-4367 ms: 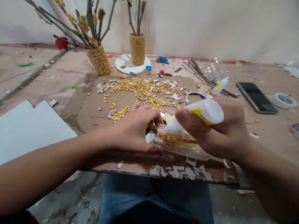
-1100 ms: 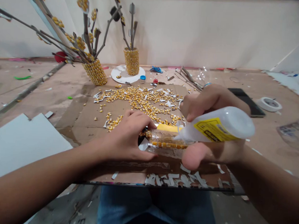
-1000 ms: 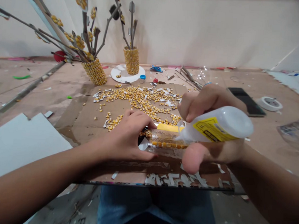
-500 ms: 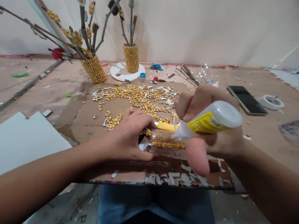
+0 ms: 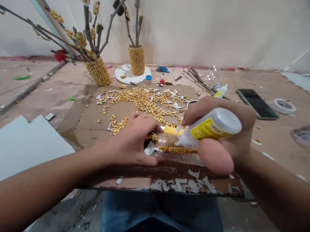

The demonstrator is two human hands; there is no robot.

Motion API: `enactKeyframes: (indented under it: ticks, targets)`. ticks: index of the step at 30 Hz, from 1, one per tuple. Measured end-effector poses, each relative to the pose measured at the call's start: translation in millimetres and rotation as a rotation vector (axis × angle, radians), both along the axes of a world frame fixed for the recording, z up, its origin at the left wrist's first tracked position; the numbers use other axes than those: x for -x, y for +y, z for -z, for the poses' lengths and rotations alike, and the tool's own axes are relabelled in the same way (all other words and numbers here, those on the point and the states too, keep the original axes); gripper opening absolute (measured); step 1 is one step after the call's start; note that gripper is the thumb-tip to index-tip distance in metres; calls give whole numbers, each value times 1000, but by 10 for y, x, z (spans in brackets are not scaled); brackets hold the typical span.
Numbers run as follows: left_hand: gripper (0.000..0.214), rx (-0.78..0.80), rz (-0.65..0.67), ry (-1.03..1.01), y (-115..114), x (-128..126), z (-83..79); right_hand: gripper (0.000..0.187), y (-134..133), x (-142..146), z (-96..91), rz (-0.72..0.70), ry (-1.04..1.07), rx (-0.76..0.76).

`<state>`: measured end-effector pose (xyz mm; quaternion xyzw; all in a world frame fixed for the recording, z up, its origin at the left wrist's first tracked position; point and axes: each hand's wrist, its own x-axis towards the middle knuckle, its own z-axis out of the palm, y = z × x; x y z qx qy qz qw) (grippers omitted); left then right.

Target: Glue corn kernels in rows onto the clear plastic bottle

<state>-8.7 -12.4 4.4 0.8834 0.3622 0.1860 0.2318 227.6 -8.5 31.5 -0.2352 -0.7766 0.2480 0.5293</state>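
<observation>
My left hand (image 5: 140,139) is closed round the left end of a clear plastic bottle (image 5: 166,140) that lies on its side. A row of corn kernels (image 5: 178,150) runs along the bottle's wall. In my right hand (image 5: 220,142) is a white glue bottle (image 5: 208,128) with a yellow label, tilted so its nozzle points down and left at the plastic bottle, just above the kernel row. Whether the nozzle touches the plastic I cannot tell. A yellow strip (image 5: 172,130) shows just behind the plastic bottle.
Loose corn kernels (image 5: 145,98) and paper scraps (image 5: 185,185) lie on cardboard (image 5: 77,126). Behind stand two kernel-covered vases (image 5: 97,72) with twigs. A phone (image 5: 257,103) and a tape roll (image 5: 282,106) lie right; white board (image 5: 27,148) lies left.
My right hand has shifted slightly, bringing the glue bottle's nozzle a little left and down along the plastic bottle. A small glue bottle behind the hand now shows. My left hand stays put.
</observation>
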Motion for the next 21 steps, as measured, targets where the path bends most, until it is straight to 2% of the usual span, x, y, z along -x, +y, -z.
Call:
enactKeyframes:
  ticks: [4,7,12,17,21]
  targets:
    - [49,9,-1,8,16,5,2,51,-26,-24,-33,58,-66,-96]
    - [42,7,-6,15,15,7,-1,51,-35,-27,-55,114,-112,-63]
    - [46,7,-33,31,-10,-6,-15,59,-59,-10,-31,152,-68,-26]
    - [45,13,-51,36,-15,-20,-27,56,-34,-18,-55,61,-24,44]
    - [49,37,-37,39,5,-16,-29,45,46,-102,-164,-113,-175,152]
